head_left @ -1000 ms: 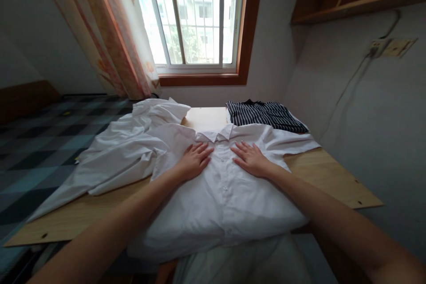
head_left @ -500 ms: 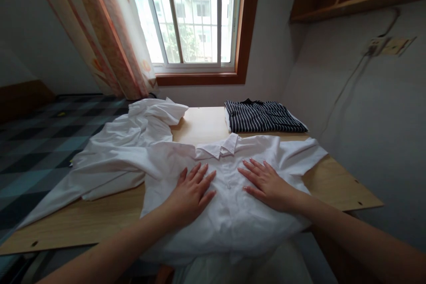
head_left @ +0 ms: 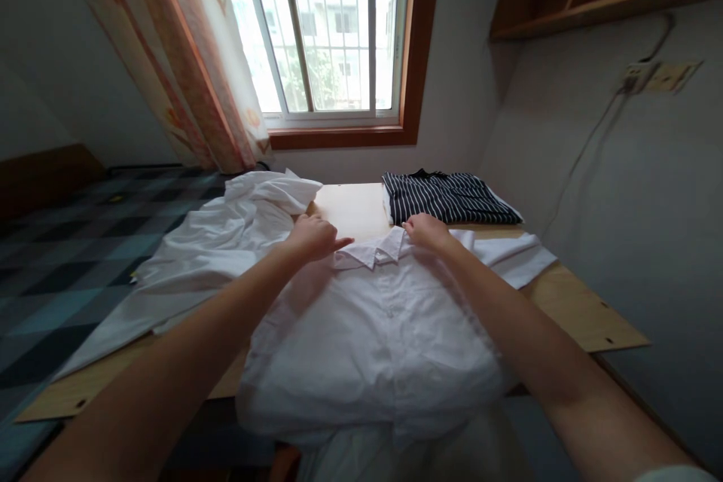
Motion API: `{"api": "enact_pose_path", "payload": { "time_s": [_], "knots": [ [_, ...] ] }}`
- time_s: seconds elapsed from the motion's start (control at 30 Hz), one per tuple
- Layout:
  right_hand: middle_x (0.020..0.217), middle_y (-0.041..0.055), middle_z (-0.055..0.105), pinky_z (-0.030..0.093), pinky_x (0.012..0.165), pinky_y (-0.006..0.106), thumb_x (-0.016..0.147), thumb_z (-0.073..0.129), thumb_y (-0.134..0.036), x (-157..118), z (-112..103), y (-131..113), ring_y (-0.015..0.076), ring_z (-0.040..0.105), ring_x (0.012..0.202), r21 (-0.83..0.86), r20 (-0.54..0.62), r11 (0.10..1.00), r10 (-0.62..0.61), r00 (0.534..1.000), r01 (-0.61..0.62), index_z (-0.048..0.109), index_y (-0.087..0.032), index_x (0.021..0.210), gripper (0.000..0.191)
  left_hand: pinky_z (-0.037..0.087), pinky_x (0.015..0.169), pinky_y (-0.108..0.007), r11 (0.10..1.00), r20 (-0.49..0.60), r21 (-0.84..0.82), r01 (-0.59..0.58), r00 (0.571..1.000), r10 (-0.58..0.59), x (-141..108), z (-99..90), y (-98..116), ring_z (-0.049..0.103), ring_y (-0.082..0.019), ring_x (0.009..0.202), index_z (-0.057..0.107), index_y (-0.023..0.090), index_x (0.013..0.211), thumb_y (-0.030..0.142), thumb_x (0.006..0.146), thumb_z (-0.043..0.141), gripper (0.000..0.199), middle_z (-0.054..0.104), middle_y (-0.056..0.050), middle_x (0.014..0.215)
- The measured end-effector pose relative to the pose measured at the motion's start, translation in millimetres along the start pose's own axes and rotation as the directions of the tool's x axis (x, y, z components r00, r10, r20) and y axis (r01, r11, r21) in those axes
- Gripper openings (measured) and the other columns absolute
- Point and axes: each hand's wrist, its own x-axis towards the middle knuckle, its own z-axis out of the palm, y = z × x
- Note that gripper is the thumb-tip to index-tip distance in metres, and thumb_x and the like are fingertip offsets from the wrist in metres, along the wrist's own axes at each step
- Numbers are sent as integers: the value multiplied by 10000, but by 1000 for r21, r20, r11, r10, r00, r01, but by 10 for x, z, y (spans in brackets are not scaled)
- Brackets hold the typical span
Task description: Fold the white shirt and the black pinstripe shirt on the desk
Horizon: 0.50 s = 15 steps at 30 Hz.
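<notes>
A white button-up shirt point(head_left: 361, 346) lies front up before me, its collar point(head_left: 367, 252) at the far end and its lower edge hanging over the near side of the board. My left hand point(head_left: 316, 236) is closed at the shirt's left shoulder, fingers curled under and one digit pointing toward the collar. Just right of the collar, my right hand point(head_left: 428, 230) pinches the shirt's right shoulder. Part of the fabric under both hands is hidden. Beyond my left arm, a second heap of white cloth point(head_left: 226, 241) spreads over the board and bed.
A folded black-and-white striped garment point(head_left: 452, 199) lies at the back right of the wooden board point(head_left: 581, 312). On the left is a checked bedspread point(head_left: 45, 263). A window point(head_left: 333, 30) with a curtain point(head_left: 192, 75) is behind. A shelf point(head_left: 615, 0) and a wall socket point(head_left: 636, 77) are at right.
Both hands have moved from lying flat on the shirt's chest up to its shoulders by the collar, and their fingers have closed there. The shirt stays in nearly the same place.
</notes>
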Motion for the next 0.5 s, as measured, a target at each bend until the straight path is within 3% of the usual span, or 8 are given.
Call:
{"api": "enact_pose_path", "payload": {
  "time_s": [0.13,0.23,0.33,0.5],
  "knots": [
    [964,156,738,424,685,259,954,520,-441,123,-8,2,231,678,874,3,150,999,47,988,-48,759,-115,944,404,405,638,-290,996,234,-56,70,971,-55,104,121,56,644,-247,744,763,142,794,660,910,387,650,729,-143,819],
    [737,97,724,403,615,249,913,594,-430,133,-10,64,181,652,663,96,248,995,10,969,-34,763,-128,813,361,353,570,-265,982,308,-148,116,949,-66,148,194,32,598,-201,647,755,140,750,656,875,444,615,707,-119,741],
    [656,36,697,392,573,223,866,661,-328,92,44,114,132,612,562,245,159,969,-16,987,-24,747,-152,824,201,319,535,-254,934,348,-316,164,936,-46,174,267,-33,530,-155,578,746,153,710,615,806,557,509,669,-62,646],
    [761,17,702,421,520,186,901,610,-248,29,132,96,88,609,495,502,-72,865,20,997,18,668,-155,878,112,310,513,-242,822,341,-505,264,936,-91,217,319,-159,481,-127,562,728,163,709,472,707,679,313,621,5,600]
  ]
}}
